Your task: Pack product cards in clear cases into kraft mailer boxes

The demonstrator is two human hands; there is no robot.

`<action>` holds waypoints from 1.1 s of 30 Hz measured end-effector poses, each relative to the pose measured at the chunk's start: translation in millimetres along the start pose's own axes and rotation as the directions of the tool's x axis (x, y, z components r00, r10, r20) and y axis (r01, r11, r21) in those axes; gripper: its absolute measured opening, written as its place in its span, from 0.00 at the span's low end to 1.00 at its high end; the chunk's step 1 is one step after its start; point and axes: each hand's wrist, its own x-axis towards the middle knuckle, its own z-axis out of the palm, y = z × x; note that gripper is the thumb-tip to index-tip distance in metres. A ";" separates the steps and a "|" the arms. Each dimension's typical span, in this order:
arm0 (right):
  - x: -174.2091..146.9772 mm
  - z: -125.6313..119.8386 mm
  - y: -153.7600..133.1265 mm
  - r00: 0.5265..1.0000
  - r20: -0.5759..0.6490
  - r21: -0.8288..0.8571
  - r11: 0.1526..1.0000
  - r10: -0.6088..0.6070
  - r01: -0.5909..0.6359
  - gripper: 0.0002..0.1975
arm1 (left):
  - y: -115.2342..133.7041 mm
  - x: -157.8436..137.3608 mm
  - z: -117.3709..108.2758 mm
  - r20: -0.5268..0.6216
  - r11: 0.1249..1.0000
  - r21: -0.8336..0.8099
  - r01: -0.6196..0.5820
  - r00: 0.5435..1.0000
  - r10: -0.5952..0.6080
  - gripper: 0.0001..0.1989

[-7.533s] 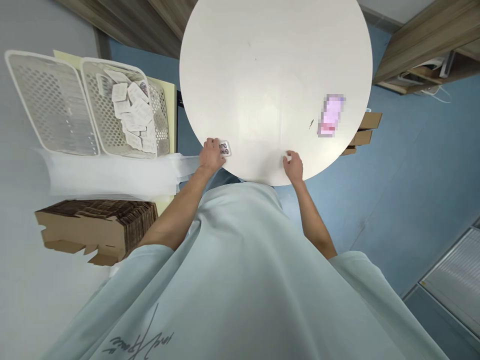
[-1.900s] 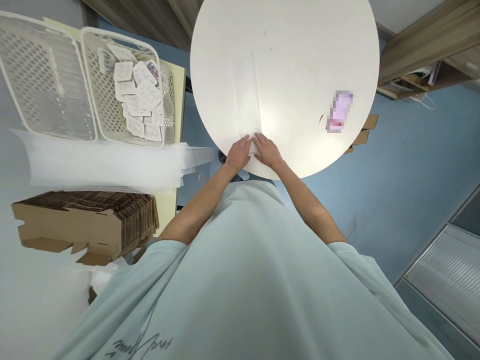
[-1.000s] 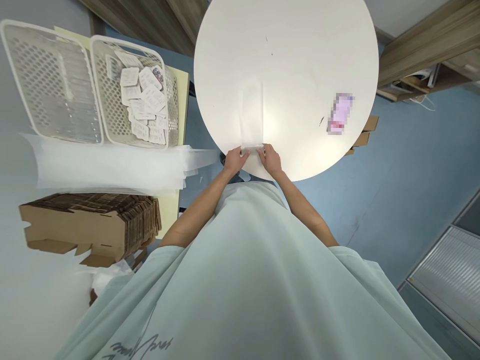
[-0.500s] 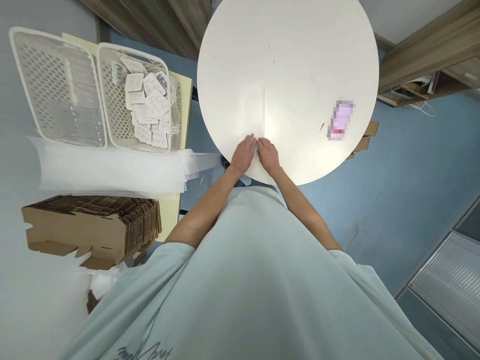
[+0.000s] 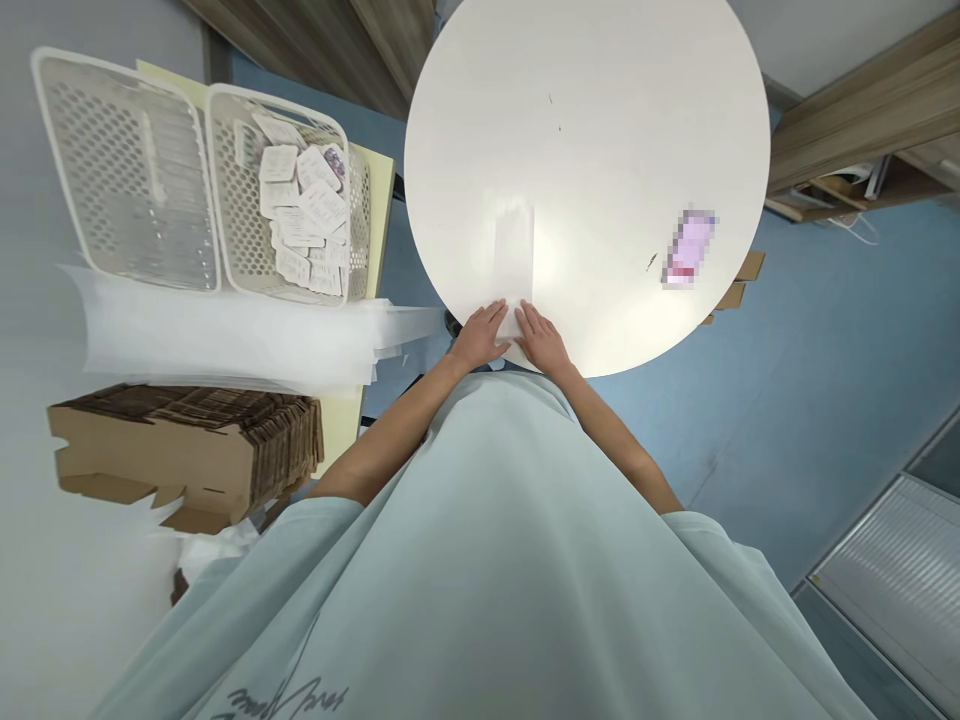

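Observation:
A long, narrow translucent white sheet (image 5: 514,245) lies on the round white table (image 5: 637,110), stretching from the near edge towards the middle. At its near end, a whiter, folded-looking part (image 5: 511,322) shows between my hands. My left hand (image 5: 482,335) rests on the left side of this end, fingers stretched forward and thumb apart. On the right side, my right hand (image 5: 541,338) lies with its fingers extended over the sheet. Neither hand visibly closes round anything. Whether something lies inside the sheet cannot be made out.
A blurred-out pink-purple object (image 5: 690,248) lies on the table's right. Left, a side table (image 5: 382,210) holds a basket of white packets (image 5: 352,240), a basket of clear plastic pieces (image 5: 82,130), stacked white sheets (image 5: 225,335) and flattened cardboard boxes (image 5: 157,450).
Both hands have drawn back towards my body and stand slightly farther apart. The sheet has shifted nearer with them, and its near end now shows between my hands.

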 end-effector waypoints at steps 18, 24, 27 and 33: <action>57.6 -8.8 14.1 0.933 -0.149 0.226 0.930 0.328 -0.291 0.29 | -6.2 40.8 -12.5 -0.218 0.870 -0.210 0.445 0.847 -0.486 0.11; 81.8 -19.5 6.6 0.899 -0.137 0.206 0.899 0.416 -0.385 0.26 | -8.5 57.8 -12.5 -0.270 0.829 -0.238 0.506 0.786 -0.557 0.17; 84.5 -28.7 -1.6 0.940 -0.159 0.087 0.952 0.303 -0.293 0.30 | -2.3 58.0 -16.7 -0.330 0.908 -0.159 0.387 0.846 -0.418 0.28; 68.4 -34.0 -10.0 0.996 -0.052 -0.017 0.997 0.074 -0.075 0.32 | 12.3 50.4 -24.4 -0.169 0.981 -0.024 0.191 0.967 -0.193 0.32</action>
